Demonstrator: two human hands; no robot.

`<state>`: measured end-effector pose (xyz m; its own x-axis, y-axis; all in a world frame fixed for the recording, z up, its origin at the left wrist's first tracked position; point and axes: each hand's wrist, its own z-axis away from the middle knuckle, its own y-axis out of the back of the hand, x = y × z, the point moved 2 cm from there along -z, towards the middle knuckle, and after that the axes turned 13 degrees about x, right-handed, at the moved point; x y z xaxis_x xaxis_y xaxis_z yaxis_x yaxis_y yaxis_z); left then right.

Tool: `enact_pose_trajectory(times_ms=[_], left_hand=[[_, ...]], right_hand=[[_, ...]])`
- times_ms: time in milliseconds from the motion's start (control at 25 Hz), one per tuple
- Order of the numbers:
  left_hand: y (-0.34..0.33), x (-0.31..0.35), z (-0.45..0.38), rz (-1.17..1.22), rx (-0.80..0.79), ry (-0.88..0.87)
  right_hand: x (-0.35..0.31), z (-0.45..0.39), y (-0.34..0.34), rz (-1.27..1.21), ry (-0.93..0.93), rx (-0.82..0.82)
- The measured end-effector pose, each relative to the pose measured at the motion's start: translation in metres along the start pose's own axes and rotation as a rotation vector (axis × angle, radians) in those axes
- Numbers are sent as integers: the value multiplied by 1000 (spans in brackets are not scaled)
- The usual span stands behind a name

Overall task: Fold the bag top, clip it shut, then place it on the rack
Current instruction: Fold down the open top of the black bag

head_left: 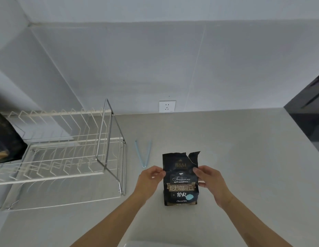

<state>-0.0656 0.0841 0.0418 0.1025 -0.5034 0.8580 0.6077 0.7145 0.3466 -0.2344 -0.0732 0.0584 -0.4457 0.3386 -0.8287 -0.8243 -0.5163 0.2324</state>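
A black coffee bag (180, 182) with gold lettering stands upright on the grey counter, its torn top edge unfolded. My left hand (150, 177) pinches the bag's left edge just below the top. My right hand (209, 179) grips the right edge at the same height. A light blue sealing clip (144, 153) lies open in a V on the counter, just left of and behind the bag. The white and chrome wire rack (66, 154) stands at the left, its two tiers bare.
A dark bag (5, 138) sits at the far left beside the rack. A white wall socket (167, 106) is behind the counter. A dark appliance (308, 111) fills the right edge. A pale object's edge (155, 244) shows at the bottom.
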Motion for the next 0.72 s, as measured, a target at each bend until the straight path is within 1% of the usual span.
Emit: enact_pose_trajectory(times_ms=[200, 280, 360, 440, 480, 560, 600, 720], left_hand=[[7, -19, 34, -8, -15, -49], [9, -25, 42, -11, -12, -66], [9, -27, 48, -12, 23, -96], [7, -26, 54, -16, 62, -119], [6, -26, 57, -6, 82, -121], [6, -27, 62, 19, 103, -126], [6, -27, 65, 12, 96, -155], [8, -24, 71, -101, 61, -330]], right_hand=[[18, 31, 13, -26, -15, 1], [26, 40, 14, -27, -6, 32], [32, 46, 13, -2, 40, 96], [34, 51, 14, 5, 116, 149], [35, 53, 15, 27, 178, 145], [35, 58, 16, 148, 317, 117], [36, 60, 16, 201, 377, 108], [39, 63, 16, 346, 495, 132]])
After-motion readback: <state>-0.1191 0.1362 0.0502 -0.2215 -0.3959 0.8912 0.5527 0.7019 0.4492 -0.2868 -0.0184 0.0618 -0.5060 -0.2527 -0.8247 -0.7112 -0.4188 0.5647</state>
